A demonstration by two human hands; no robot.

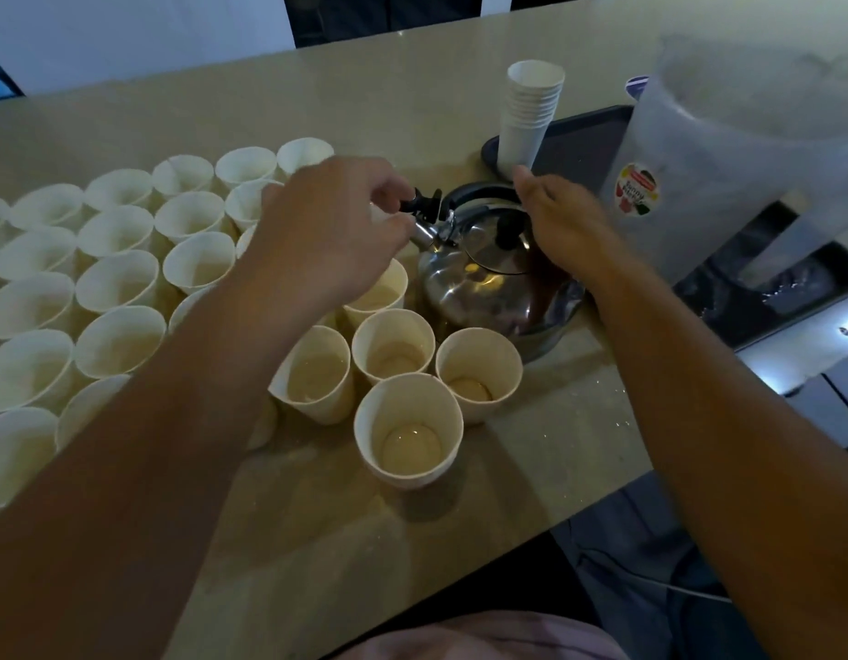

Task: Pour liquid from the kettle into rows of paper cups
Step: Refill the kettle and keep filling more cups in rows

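- Kettle (484, 278): standing beside cups (393, 350), ready for pouring.
- Left hand (336, 231): pinching spout cap (424, 202), likely opening it.
- Right hand (562, 226): fingers straight, over kettle handle, gripping nothing.

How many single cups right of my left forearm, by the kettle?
5 cups: one under the left hand, three in a row nearer, one nearest; the forearm may hide more.

The left arm (184, 373) hid several cups (117, 283); the jug (746, 150) was blurred and cut off at the right edge.
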